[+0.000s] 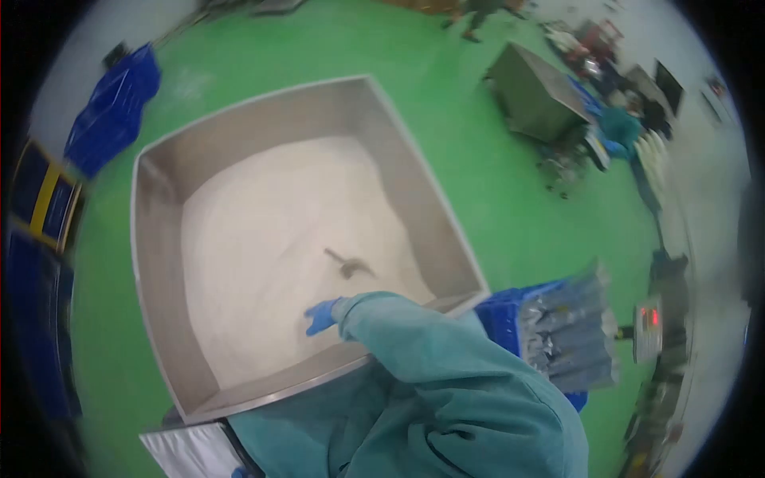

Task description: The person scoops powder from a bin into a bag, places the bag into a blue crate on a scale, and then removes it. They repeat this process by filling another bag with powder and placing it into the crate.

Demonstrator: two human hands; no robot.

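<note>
A large steel tub [315,370] of white powder [271,231] stands in front of me. My right hand [321,317], in a blue glove, reaches over its near side above the powder. Its fingers look a little apart, with nothing visible in them. A metal scoop [347,266] lies in the powder just beyond that hand, apart from it. Only a blue sliver of my left hand [239,472] shows at the bottom edge, beside a whitish, silvery pouch-like thing [191,450] with a dark edge. The left fingers are hidden.
Right of the tub, a blue crate [500,323] holds several silvery bags [570,327]. Past it is a device with a red display [649,319]. A steel cart [535,92] stands at the upper right, with a person in green [620,126] nearby. Blue bins [111,111] line the left.
</note>
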